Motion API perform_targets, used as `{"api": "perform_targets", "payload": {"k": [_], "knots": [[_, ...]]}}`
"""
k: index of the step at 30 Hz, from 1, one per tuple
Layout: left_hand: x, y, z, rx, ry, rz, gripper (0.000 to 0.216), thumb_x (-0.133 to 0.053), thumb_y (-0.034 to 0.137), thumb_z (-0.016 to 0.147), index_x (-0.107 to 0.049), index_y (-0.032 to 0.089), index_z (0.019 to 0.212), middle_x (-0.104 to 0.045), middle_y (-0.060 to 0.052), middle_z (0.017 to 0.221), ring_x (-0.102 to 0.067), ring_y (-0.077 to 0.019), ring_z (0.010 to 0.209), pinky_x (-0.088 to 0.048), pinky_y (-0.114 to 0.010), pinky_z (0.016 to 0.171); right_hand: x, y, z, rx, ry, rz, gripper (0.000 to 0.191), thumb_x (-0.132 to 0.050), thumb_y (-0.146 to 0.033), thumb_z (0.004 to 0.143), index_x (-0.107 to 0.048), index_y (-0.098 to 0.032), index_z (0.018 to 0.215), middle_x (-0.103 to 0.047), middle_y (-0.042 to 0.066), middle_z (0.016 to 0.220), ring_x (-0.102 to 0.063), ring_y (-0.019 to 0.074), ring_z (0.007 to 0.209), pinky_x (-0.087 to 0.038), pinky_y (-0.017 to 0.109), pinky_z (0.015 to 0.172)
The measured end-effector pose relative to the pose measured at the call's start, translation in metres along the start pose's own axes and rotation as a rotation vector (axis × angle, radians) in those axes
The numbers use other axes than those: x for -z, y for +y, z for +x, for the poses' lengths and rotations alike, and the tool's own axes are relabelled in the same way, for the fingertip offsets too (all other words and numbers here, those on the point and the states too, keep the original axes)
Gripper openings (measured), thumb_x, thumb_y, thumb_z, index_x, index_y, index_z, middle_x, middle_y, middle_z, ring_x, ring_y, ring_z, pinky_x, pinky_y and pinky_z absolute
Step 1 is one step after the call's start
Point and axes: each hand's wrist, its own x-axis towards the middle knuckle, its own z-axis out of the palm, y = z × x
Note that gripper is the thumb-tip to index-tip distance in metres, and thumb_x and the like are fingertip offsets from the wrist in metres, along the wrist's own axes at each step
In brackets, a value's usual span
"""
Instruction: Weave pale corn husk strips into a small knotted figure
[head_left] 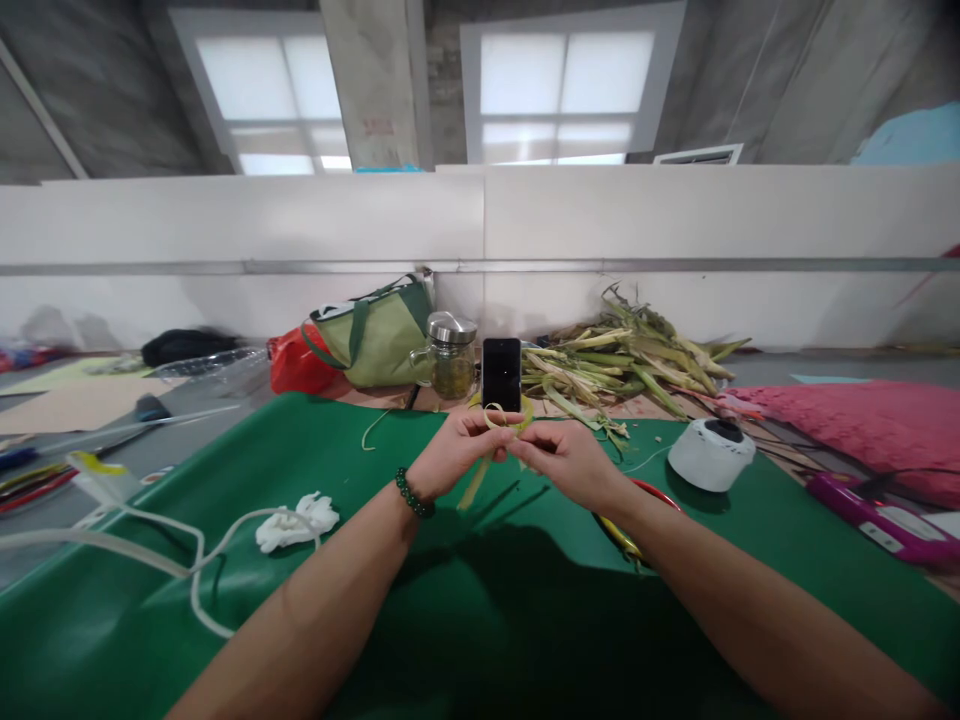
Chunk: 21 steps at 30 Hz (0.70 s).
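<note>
My left hand (456,452) and my right hand (564,460) meet above the green mat (315,450), both pinched on a thin yellow-green leaf strip (504,420) that loops between the fingertips and trails down to the left. A green bead bracelet circles my left wrist. Just behind the hands a black phone (501,373) stands upright. Red-handled scissors (630,540) lie partly hidden under my right forearm.
A pile of green and yellow leaves (622,360) lies at the back right. A lidded glass jar (450,357), a green bag (371,335) and a red bag stand behind. A white tape roll (710,452), a pink cushion (847,420), and white cord (187,560) flank the mat.
</note>
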Motion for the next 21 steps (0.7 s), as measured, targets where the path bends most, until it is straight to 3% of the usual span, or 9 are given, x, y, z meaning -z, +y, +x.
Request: {"api": "perform_targets", "payload": {"k": [6,10,13,18,21], "knots": [[-0.002,0.004,0.0,-0.014,0.034,0.036,0.03,-0.074,0.043,0.066,-0.073,0.014,0.067,-0.064,-0.002,0.066,-0.053,-0.0093,0.058,-0.044,-0.023,0.059,0.0,0.004,0.001,-0.044,0.022,-0.054,0.04,-0.055,-0.042,0.084,-0.056,-0.015,0.054,-0.044,-0.004,0.049,-0.037,0.0074,0.048,-0.027,0.021,0.045],[0.003,0.001,0.001,0.046,0.065,-0.027,0.033,-0.077,0.041,0.062,-0.075,0.015,0.081,-0.066,-0.002,0.07,-0.057,-0.0106,0.059,-0.048,-0.024,0.06,0.008,0.002,0.003,-0.034,0.097,-0.079,0.038,-0.045,-0.042,0.089,-0.062,-0.015,0.068,-0.055,0.0,0.061,-0.047,0.0107,0.058,-0.034,0.021,0.051],[0.007,-0.001,0.002,0.09,0.04,-0.094,0.039,-0.079,0.041,0.06,-0.074,0.014,0.087,-0.066,-0.001,0.065,-0.056,-0.0101,0.056,-0.047,-0.023,0.058,0.015,0.0,0.005,-0.031,0.02,-0.029,0.028,-0.05,-0.039,0.085,-0.067,-0.016,0.08,-0.063,0.002,0.072,-0.053,0.0121,0.064,-0.037,0.021,0.054],[0.01,-0.002,0.003,0.129,0.019,-0.144,0.041,-0.08,0.042,0.057,-0.072,0.012,0.083,-0.066,-0.002,0.063,-0.057,-0.0101,0.055,-0.046,-0.022,0.056,0.022,-0.003,0.004,-0.129,0.06,-0.012,0.043,-0.052,-0.045,0.082,-0.057,-0.015,0.053,-0.054,0.001,0.051,-0.046,0.01,0.049,-0.033,0.023,0.049],[0.009,-0.004,0.003,0.12,0.018,-0.131,0.039,-0.08,0.041,0.058,-0.071,0.012,0.081,-0.067,-0.004,0.066,-0.06,-0.012,0.06,-0.047,-0.023,0.058,0.021,-0.004,0.001,-0.053,0.153,-0.064,0.041,-0.053,-0.045,0.082,-0.057,-0.015,0.054,-0.052,0.0,0.052,-0.043,0.0096,0.051,-0.032,0.023,0.05]]}}
